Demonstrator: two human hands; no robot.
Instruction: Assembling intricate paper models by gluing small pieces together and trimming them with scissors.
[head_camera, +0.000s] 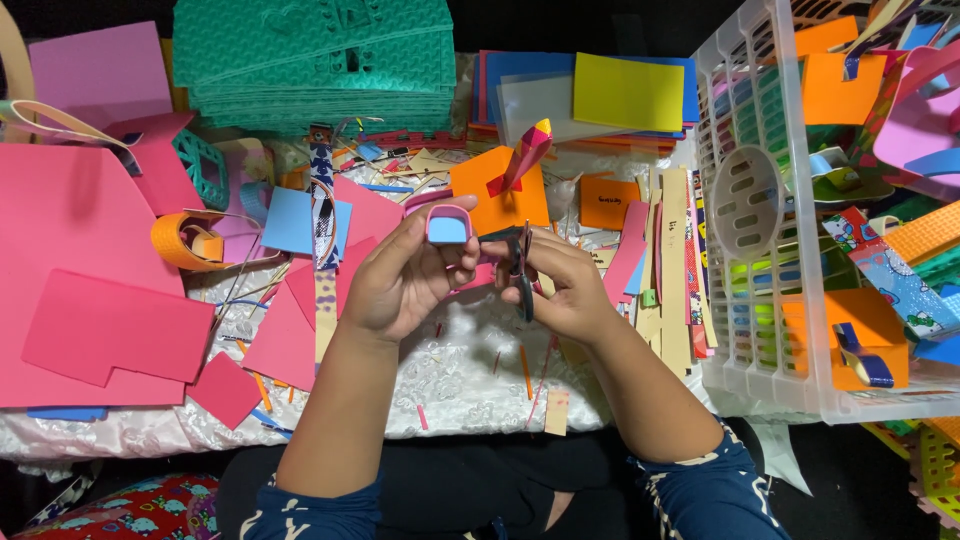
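Left hand (400, 280), centre of frame: fingers and thumb pinched on a small curled foam piece (449, 225), pink outside, light blue inside, held upright just above mid-frame; grip closed, no slack visible. Right hand (560, 285), just right of centre: fingers curled through the handles of dark scissors (520, 268); blades largely hidden between the hands, so opening cannot be told; tips seemingly near the foam piece's right edge. Judged good practice: steady pinch close to the cut line, fingertips clear of the blades, piece turned rather than the scissors.

Beneath the hands: white patterned cloth (450, 385) strewn with thin foam offcuts. Left half of frame: large pink foam sheets (90, 300); orange coiled strip (185, 240). Upper left-centre: stack of green textured sheets (315, 60). Upper centre: orange sheet bearing a folded pink-and-yellow cone (528, 150); yellow sheet (628, 92) on blue ones. Right edge: white plastic basket (745, 200) full of coloured foam scraps.
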